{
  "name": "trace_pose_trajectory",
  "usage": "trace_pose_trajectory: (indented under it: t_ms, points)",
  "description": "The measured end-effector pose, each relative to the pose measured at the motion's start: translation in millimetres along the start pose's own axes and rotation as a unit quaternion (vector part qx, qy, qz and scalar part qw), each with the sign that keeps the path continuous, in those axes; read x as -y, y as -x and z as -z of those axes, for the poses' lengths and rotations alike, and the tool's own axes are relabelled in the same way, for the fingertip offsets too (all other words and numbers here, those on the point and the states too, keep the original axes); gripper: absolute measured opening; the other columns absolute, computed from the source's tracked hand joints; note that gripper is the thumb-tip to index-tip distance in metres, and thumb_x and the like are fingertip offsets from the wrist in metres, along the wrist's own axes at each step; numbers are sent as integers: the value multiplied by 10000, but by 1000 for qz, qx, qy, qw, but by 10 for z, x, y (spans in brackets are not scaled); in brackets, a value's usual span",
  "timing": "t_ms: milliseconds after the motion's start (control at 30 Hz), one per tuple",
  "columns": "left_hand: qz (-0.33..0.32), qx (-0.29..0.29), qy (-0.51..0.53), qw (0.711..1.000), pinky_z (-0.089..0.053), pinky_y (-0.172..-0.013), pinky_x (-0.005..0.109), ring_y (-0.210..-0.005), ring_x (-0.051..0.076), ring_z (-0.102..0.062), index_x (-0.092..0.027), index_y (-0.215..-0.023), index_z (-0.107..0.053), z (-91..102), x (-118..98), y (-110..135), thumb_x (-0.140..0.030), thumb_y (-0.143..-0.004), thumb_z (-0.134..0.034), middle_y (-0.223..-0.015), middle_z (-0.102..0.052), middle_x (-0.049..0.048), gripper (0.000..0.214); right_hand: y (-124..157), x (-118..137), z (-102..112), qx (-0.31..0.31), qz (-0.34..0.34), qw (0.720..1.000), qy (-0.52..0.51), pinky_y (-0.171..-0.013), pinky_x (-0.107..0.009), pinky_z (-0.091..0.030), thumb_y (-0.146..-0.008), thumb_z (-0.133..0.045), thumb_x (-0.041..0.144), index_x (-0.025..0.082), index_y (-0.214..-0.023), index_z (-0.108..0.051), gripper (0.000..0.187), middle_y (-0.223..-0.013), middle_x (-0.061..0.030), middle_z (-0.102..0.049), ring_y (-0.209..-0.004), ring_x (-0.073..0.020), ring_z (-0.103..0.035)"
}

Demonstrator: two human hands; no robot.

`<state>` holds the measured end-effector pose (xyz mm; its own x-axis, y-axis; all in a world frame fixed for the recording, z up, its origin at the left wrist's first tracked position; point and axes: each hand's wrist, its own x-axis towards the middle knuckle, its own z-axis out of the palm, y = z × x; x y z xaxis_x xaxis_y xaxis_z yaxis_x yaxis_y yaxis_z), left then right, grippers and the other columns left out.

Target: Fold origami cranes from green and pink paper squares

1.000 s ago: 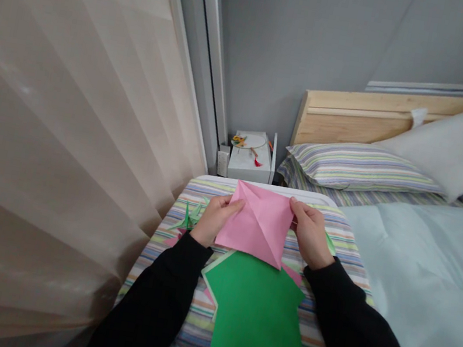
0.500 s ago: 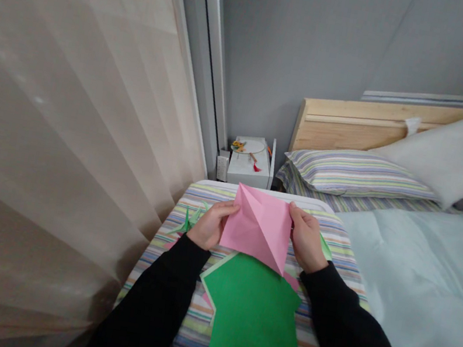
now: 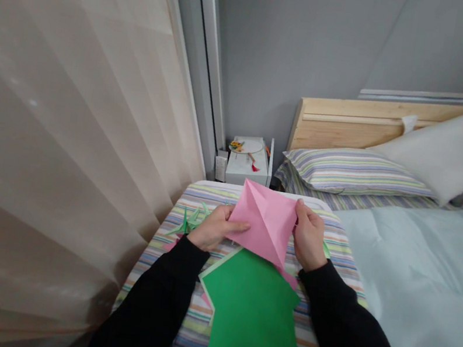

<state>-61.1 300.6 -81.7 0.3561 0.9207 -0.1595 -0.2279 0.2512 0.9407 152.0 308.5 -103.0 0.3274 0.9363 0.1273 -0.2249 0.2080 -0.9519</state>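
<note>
The left grip (image 3: pixel 217 229) is closed on the left side of a creased pink paper diamond (image 3: pixel 265 223), with its fingers curled over the edge. The right grip (image 3: pixel 309 237) pinches the opposite side, so the paper is held taut between the two and lifted clear of the bed, apparently to keep its folds open to view. Its lower point hangs just over a green paper sheet (image 3: pixel 253 325), which lies lengthwise on a striped bed cover (image 3: pixel 191 332) between the black sleeves (image 3: pixel 152 302). The sheet seems to be kept there as spare paper within easy reach. A strip of pink paper (image 3: pixel 291 278) pokes out from beneath it. Just beside the left grip lie small folded green paper cranes (image 3: pixel 190 220), apparently set aside out of the way. To the right spreads a pale blue quilt (image 3: pixel 429 289). Farther off are a striped pillow (image 3: pixel 351 173), a wooden headboard (image 3: pixel 356 120) and a white box (image 3: pixel 248 167), while a sheer curtain (image 3: pixel 63 139) hangs along the left.
</note>
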Motion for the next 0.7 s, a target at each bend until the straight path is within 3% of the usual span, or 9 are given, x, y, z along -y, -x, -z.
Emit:
trace_pose_trajectory:
  t_ms: [100, 200, 267, 400, 500, 600, 667, 700]
  points:
    - [-76, -76, 34, 994, -547, -736, 271, -735, 159, -700, -83, -921, -779, 12, 0, -42, -267, -573, -974, -896, -793, 91, 439, 22, 29, -23, 44, -30, 998, -32, -512, -250, -433, -753, -774, 650, 216, -879, -607, 482, -634, 39, -622, -536, -127, -537]
    - [-126, -119, 74, 982, -556, -755, 284, -753, 166, -709, -93, -939, -768, 9, -12, -69, -264, -573, -972, -911, -796, 88, 452, 87, 75, -62, 111, -27, 993, -29, -594, -264, -513, -674, -894, 478, 251, -1164, -517, 658, -735, 37, -718, -609, -148, -640]
    - [-137, -130, 89, 978, -562, -767, 291, -757, 167, -713, -94, -945, -761, 0, -19, -82, -257, -570, -973, -915, -796, 89, 461, 135, 97, -83, 150, -5, 989, -16, -632, -279, -539, -660, -914, 391, 266, -1220, -478, 721, -814, 24, -743, -668, -163, -683]
    - [-144, -119, 108, 976, -571, -803, 305, -796, 176, -723, -104, -972, -748, -14, -12, -90, -236, -573, -971, -950, -798, 87, 475, 186, 98, -106, 216, 26, 975, 30, -767, -333, -580, -651, -916, 313, 242, -1163, -620, 596, -1020, -43, -763, -863, -207, -728]
    - [-131, -103, 126, 978, -567, -785, 298, -787, 180, -718, -123, -960, -747, 0, -4, -43, -255, -548, -986, -942, -797, 77, 494, 155, 87, -96, 191, 40, 980, 31, -831, -348, -569, -660, -913, 323, 218, -1020, -730, 417, -1023, -52, -772, -906, -214, -708]
    - [-115, -31, 179, 977, -569, -759, 343, -861, 254, -729, -148, -1016, -748, 44, -33, 38, -531, -536, -962, -972, -791, 102, 651, 83, 115, -46, 149, -8, 987, -55, -744, -317, -553, -694, -894, 394, 202, -843, -750, 283, -842, -27, -751, -764, -179, -667]
    - [-81, 39, 211, 973, -574, -746, 402, -906, 322, -729, -122, -1054, -744, 81, -77, 68, -785, -601, -798, -979, -778, 157, 805, 39, 164, 6, 123, -64, 981, -133, -685, -303, -540, -704, -879, 443, 199, -800, -727, 303, -783, -18, -729, -698, -167, -643]
    - [-64, 46, 222, 972, -574, -723, 398, -873, 312, -728, -106, -1035, -746, 97, -101, 68, -828, -673, -707, -949, -770, 167, 809, 24, 193, 34, 115, -91, 976, -160, -662, -301, -534, -701, -875, 465, 198, -793, -715, 325, -766, -18, -722, -676, -167, -636]
